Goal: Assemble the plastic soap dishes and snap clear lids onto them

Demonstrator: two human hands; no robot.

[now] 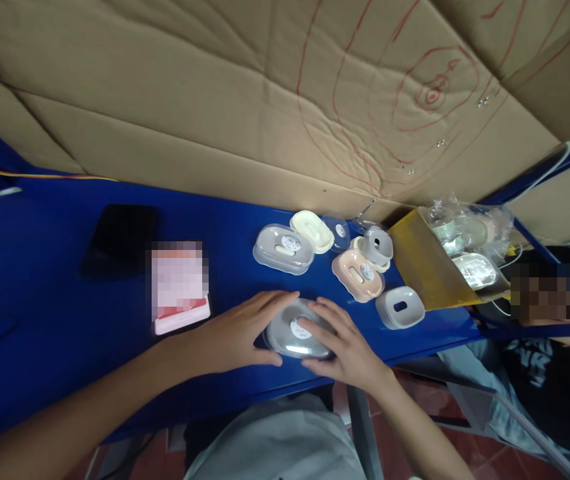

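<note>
Both my hands rest around a rounded grey plastic box with a clear lid [292, 343] at the near side of the blue table. My left hand [237, 330] holds its left side, fingers along the far edge and thumb at the near edge. From the right, my right hand [347, 343] grips it, with a finger near the round white sticker on top. Just beyond lies another grey box with a clear cover [269, 250], beside a cream oval part [311, 230]. A peach box [349, 277] and a grey ring-like shell with a slot [415, 313] sit to the right.
A yellow-brown carton [409, 260] holding plastic-wrapped pieces stands at the right. On the left lie a dark flat object [119, 240] and a pink, blurred-out item [179, 323]. Cardboard sheeting [189, 100] walls the back. Another person [555, 373] sits at the right.
</note>
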